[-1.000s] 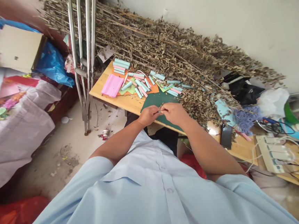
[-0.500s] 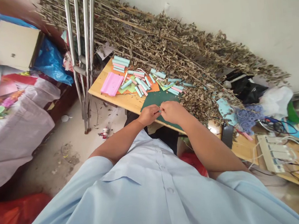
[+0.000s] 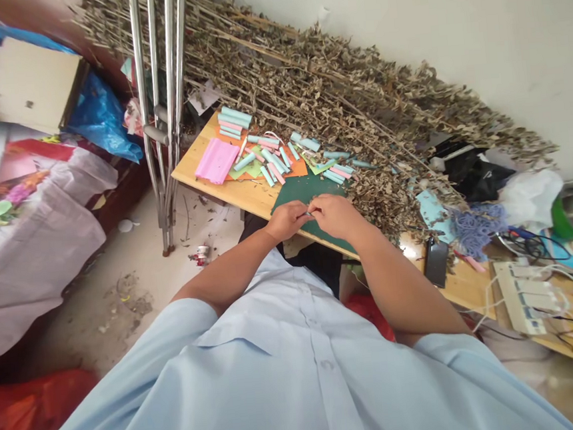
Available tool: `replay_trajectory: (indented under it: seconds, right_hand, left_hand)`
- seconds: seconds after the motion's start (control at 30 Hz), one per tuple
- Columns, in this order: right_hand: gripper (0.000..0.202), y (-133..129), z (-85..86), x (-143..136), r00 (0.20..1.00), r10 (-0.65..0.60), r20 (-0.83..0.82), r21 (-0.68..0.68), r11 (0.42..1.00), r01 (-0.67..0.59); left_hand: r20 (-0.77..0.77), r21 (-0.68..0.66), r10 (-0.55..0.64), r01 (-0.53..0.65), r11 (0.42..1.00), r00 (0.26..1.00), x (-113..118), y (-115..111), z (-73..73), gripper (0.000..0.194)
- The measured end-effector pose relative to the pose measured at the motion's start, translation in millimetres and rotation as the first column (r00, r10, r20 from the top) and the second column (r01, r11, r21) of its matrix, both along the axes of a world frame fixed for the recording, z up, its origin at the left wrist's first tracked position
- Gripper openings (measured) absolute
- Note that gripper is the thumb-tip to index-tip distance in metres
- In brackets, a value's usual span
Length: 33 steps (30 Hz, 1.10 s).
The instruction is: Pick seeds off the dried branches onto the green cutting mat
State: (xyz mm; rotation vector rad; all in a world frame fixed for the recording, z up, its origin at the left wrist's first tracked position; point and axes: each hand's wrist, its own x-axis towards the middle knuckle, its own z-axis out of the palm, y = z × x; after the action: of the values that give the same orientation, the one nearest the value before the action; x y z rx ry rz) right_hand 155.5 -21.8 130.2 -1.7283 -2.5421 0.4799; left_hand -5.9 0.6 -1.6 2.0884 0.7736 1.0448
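Observation:
My left hand (image 3: 287, 221) and my right hand (image 3: 337, 216) meet over the near edge of a dark green sheet (image 3: 295, 190) on the wooden table. Both are closed, fingertips pinching a small bluish paper roll (image 3: 309, 213) that is mostly hidden between them. Beyond my hands lie several short blue and pink paper rolls (image 3: 272, 162), loosely scattered over orange paper (image 3: 298, 166) and green paper. A stack of larger rolls (image 3: 235, 119) rests at the table's far left corner, behind a folded pink sheet (image 3: 216, 161).
Dried leafy stalks (image 3: 304, 73) cover the back of the table along the wall. Metal crutches (image 3: 160, 152) stand at its left end. On the right are a phone (image 3: 436, 261), blue yarn (image 3: 472, 229), and a power strip (image 3: 517, 296) with cables. A cloth-covered surface (image 3: 34, 264) is at far left.
The fingers of my right hand have turned and loosened slightly from a tighter fist, still pinching at the same spot. My left hand stays nearly in place.

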Motion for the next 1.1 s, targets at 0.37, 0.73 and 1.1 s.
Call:
replay_trajectory:
  seconds: [0.37, 0.73, 1.1]
  right_hand:
    - [0.026, -4.3, -0.5, -3.2, 0.999, -0.041, 0.01, 0.082, 0.996, 0.04]
    - [0.02, -11.8, -4.1, -1.4, 0.997, -0.03, 0.072, 0.1, 0.995, 0.022]
    - [0.027, -17.9, -20.0, 13.4, 0.992, 0.062, -0.113, 0.124, 0.991, -0.047]
  left_hand:
    - [-0.007, 0.003, 0.001, -0.001, 1.0, 1.0, 0.8, 0.7, -2.5, 0.031]
    - [0.0, 0.001, 0.005, -0.005, 1.0, 1.0, 1.1, 1.0, -2.5, 0.033]
    - [0.016, -0.029, -0.005, 0.005, 1.0, 1.0, -0.4, -0.8, 4.0, 0.031]
